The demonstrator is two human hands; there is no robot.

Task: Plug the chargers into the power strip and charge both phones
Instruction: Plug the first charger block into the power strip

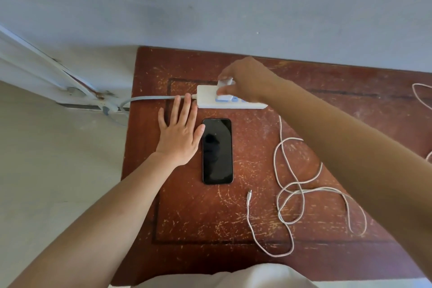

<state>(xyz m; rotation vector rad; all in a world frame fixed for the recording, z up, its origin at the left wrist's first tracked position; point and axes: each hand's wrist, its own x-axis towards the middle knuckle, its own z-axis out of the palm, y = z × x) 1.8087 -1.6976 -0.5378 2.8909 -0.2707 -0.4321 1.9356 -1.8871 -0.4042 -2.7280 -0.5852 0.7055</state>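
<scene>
Your right hand point(245, 82) pinches the white charger point(225, 83) between thumb and fingers and holds it over the left end of the power strip point(205, 100), probably to line its prongs up with a socket, while your left hand point(180, 133) lies flat and empty, fingers spread, on the table point(187, 217) by the strip's grey cord point(152, 98), likely to brace yourself. The one phone point(217, 151) in view lies face up just below the strip, and the white cable point(292, 189) is loosely coiled to its right with its free tip point(249, 193) near the phone, so both sit within easy reach for connecting.
</scene>
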